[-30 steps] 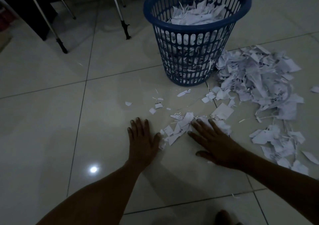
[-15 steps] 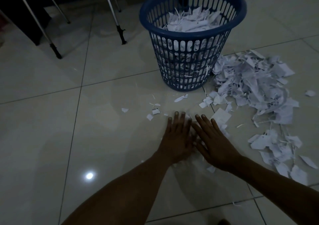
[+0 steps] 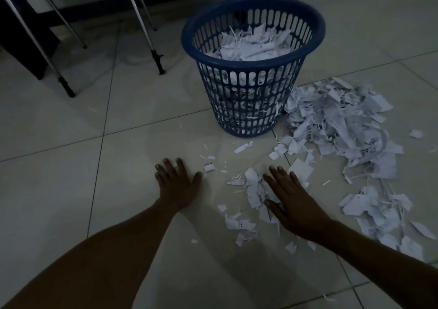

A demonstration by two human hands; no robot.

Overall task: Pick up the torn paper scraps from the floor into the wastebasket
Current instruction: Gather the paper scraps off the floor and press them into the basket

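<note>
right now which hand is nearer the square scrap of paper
Right. The right hand has its fingertips almost at the square scrap; the left hand lies flat on the floor well to its left.

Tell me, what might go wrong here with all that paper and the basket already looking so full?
The wastebasket is heaped with paper nearly to its rim, so another handful may spill back out. The big pile leans against its side; a nudge could tip or shift the light basket. Both the left hand and right hand lie flat on the floor, and sweeping that way may leave the small scraps scattered between them.
</note>
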